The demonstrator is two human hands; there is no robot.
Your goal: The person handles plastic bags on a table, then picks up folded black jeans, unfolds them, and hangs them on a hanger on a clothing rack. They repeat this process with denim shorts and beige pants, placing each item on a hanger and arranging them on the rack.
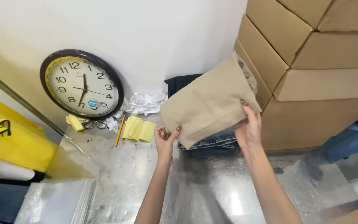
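Note:
A folded beige garment (210,99) is held up above a shiny metal table (125,170). My left hand (165,141) grips its lower left corner. My right hand (248,128) holds its lower right edge, fingers wrapped over the fabric. Beneath the garment lie folded blue jeans (212,142) on the table, and a dark folded piece of clothing (179,83) sits behind against the wall.
Stacked cardboard boxes (311,74) fill the right side. A round wall clock (81,85) leans on the white wall, with glasses (94,123), a pencil (119,130), yellow paper (138,129) and white crumpled plastic (146,102) near it. Clear plastic bags (56,201) and yellow fabric (9,141) lie at the left.

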